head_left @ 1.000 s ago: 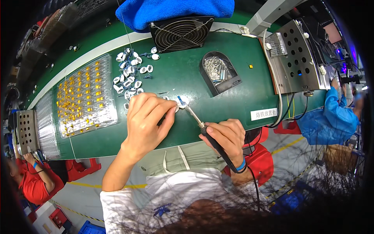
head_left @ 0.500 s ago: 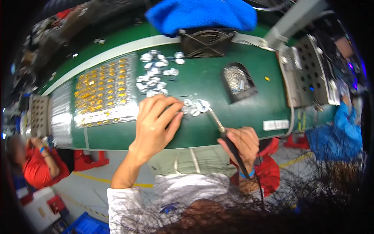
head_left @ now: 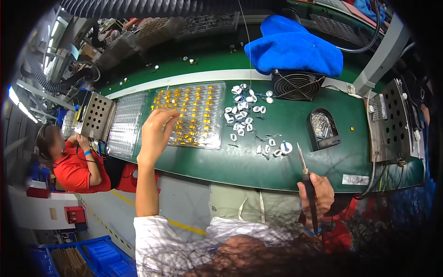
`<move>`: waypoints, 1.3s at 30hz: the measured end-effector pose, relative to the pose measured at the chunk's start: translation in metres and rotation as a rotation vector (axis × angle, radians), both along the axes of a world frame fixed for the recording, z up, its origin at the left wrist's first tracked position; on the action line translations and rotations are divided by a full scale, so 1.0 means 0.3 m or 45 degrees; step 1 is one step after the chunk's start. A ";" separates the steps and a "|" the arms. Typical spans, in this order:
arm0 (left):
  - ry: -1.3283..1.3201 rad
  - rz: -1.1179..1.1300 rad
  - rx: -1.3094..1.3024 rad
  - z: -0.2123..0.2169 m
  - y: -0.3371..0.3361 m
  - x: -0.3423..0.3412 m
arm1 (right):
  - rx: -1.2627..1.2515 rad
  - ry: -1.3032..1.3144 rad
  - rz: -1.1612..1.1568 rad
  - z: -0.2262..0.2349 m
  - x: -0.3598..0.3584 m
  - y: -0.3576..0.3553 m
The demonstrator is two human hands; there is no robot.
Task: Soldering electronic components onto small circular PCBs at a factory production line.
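Note:
Over the near part of a clear plastic tray [head_left: 220, 115] holding rows of small yellow parts [head_left: 206, 121], my left hand [head_left: 156, 133] is raised with its fingers curled together. Whether anything is pinched in them is hidden. My right hand [head_left: 325, 193] grips the black handle of a soldering iron [head_left: 302, 161], its metal tip pointing up and away. Just left of that tip lies a white round part [head_left: 286, 147], apart from it, beside several similar ones. A larger scatter of white ring-shaped parts with dark leads [head_left: 242, 107] lies right of the tray.
A black bin [head_left: 333, 142] of small metal pieces stands on the green bench [head_left: 258, 168], right of the iron. Behind are a black fan [head_left: 297, 87] and blue cloth [head_left: 295, 48]. More clear trays [head_left: 127, 122] lie left. A person in red [head_left: 76, 168] sits farther left.
My left hand has moved left from the white parts to the tray. The iron's tip has come away from the white parts. The whole view has shifted and turned left.

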State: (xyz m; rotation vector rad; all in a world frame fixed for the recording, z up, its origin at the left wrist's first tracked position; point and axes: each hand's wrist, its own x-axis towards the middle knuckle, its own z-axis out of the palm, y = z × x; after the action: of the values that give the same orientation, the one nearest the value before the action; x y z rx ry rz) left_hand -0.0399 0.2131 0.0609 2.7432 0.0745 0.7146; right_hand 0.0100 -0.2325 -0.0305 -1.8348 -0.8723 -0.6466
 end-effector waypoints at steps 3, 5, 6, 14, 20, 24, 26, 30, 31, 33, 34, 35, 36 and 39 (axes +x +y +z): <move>-0.007 -0.011 0.067 -0.011 0.058 -0.020 | 0.000 -0.012 -0.019 -0.009 0.005 0.000; 0.059 0.021 0.070 -0.007 0.044 -0.029 | -0.010 -0.007 -0.028 -0.014 0.000 0.000; 0.129 0.051 0.073 -0.006 0.036 -0.030 | -0.019 0.003 -0.039 -0.015 -0.001 0.001; 0.167 -0.081 0.194 -0.020 0.049 -0.019 | -0.051 -0.021 -0.038 -0.014 -0.005 -0.003; 0.163 -0.185 -0.020 -0.022 0.093 -0.018 | -0.024 -0.001 -0.025 -0.008 0.002 0.004; -0.003 -0.101 -0.825 -0.070 0.092 0.007 | -0.035 0.011 -0.020 0.004 0.008 0.002; -0.016 -0.169 -0.843 -0.070 0.064 0.058 | -0.039 -0.004 -0.035 0.010 0.012 0.006; -0.006 -0.178 -0.888 -0.057 -0.026 0.121 | -0.032 -0.038 -0.046 0.014 0.018 0.009; 0.024 -0.149 -0.821 -0.066 -0.013 0.134 | -0.029 -0.040 -0.051 0.005 0.016 0.003; 0.070 -0.088 -0.721 -0.085 0.014 0.121 | -0.095 0.002 -0.023 -0.012 0.008 -0.014; 0.079 -0.091 -0.717 -0.090 0.022 0.110 | -0.091 0.009 -0.028 -0.008 0.009 -0.009; 0.086 -0.118 -0.806 -0.093 0.027 0.102 | -0.058 -0.022 -0.041 0.002 0.017 -0.002; 0.094 -0.144 -0.895 -0.094 0.030 0.095 | -0.025 -0.053 -0.054 0.010 0.019 0.002; 0.039 -0.237 -0.980 -0.072 -0.050 0.107 | -0.035 -0.028 -0.066 0.024 0.011 -0.005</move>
State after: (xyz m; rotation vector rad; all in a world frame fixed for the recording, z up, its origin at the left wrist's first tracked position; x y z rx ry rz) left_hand -0.0077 0.1981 0.0392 1.9916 0.0792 0.4598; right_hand 0.0132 -0.2339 -0.0233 -1.8832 -0.8540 -0.6914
